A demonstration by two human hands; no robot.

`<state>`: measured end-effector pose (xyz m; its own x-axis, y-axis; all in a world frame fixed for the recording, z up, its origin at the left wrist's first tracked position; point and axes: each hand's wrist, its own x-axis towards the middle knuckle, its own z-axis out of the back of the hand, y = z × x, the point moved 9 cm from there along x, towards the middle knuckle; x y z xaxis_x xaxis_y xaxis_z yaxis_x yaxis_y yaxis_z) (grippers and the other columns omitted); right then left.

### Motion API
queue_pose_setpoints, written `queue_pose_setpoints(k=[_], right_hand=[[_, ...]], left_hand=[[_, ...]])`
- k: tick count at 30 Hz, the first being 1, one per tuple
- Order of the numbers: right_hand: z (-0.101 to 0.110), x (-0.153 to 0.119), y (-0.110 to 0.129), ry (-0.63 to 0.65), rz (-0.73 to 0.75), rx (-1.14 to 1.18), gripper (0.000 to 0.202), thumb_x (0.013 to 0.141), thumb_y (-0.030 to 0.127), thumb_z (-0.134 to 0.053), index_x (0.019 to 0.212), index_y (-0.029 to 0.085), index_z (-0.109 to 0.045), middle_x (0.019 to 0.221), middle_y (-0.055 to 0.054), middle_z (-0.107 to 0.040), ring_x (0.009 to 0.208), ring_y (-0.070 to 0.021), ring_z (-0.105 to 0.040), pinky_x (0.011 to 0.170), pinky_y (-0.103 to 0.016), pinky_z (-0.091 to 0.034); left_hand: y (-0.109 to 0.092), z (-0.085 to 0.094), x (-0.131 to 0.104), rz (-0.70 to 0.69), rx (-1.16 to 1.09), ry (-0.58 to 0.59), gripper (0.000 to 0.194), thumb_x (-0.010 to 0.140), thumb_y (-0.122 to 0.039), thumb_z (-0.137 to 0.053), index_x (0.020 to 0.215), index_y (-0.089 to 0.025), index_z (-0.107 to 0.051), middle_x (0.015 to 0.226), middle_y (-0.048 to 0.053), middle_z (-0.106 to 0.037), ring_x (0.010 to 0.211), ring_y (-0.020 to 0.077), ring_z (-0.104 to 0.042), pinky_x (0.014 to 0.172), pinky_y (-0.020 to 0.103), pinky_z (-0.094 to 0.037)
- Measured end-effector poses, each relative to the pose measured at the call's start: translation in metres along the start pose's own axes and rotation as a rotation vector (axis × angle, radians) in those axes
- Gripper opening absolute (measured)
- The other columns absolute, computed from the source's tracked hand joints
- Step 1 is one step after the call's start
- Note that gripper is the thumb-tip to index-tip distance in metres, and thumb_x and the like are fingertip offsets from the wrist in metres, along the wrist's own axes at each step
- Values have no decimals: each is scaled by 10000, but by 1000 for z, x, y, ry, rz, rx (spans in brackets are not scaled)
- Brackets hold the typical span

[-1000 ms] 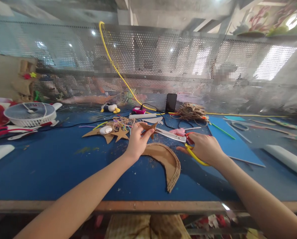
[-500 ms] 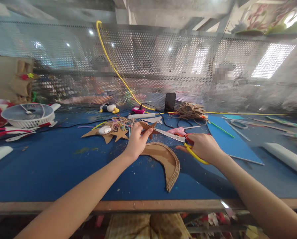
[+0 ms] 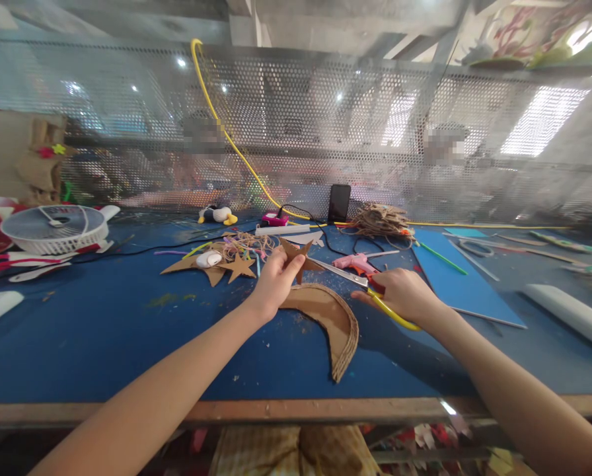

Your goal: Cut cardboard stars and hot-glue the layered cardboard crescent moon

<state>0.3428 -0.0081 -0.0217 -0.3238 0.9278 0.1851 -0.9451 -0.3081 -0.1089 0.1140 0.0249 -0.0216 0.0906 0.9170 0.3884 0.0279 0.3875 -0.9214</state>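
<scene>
Between the thumb and fingers of my left hand [image 3: 275, 284] is a brown cardboard star [image 3: 300, 254], held up over the table. My right hand [image 3: 400, 291] is wrapped round the yellow and red handles of a pair of scissors [image 3: 348, 274]. The blades point left, with their tips at the star's right side; whether they bite into it I cannot tell. Below, a crescent moon of layered cardboard [image 3: 338, 317] lies on the blue table. Left of my left hand, another cardboard star [image 3: 238, 266] rests beside a white oval object [image 3: 209, 260].
A pink glue gun [image 3: 355, 262] lies behind the scissors. Farther back are a bundle of twine [image 3: 381, 219], a black phone [image 3: 339, 202] and a perforated metal screen [image 3: 296, 125]. A blue board [image 3: 469, 277] is at right, a white fan [image 3: 55, 228] at left.
The star in my left hand has turned slightly and shifted right. The scissor blades now look closer together, and their tips sit a little farther right and lower.
</scene>
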Motion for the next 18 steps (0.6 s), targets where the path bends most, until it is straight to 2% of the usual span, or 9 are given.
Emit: queue_pose_setpoints(k=[6,12,15,18], right_hand=[[-1,-1,4,30,16,30,662,945,749,-345,646,215,-598,677,-77,-681,609,-203,-589,552,-298,-221],[-4,-2,5,-17,22,133,631,955,702,-387,573,217,-520,562,-39,-573,511,-148,-472,550,-297,-233],[-4,1,0,-67,-31,151,628,944,708,-399,563,223,-514,547,-41,-574,518,-157,-497,554,-296,-256],[-5,4,-13,-57,-181,72,606,923,716,-413,610,222,-570,601,-79,-638,579,-206,-575,552,-303,-262]], left_hand=[[-2,-2,-1,33,-73,24,294,854,-447,-698,960,-176,-654,1018,75,-692,1063,249,-629,996,386,-459],[4,-1,3,87,-147,33,354,815,-490,-719,963,-174,-662,987,64,-729,1007,243,-641,948,376,-462],[10,9,9,93,-83,-28,345,786,-512,-736,833,-180,-656,882,55,-712,892,225,-633,847,350,-464],[22,28,13,162,47,-149,341,743,-502,-769,708,-194,-625,727,29,-650,747,198,-590,705,317,-432]])
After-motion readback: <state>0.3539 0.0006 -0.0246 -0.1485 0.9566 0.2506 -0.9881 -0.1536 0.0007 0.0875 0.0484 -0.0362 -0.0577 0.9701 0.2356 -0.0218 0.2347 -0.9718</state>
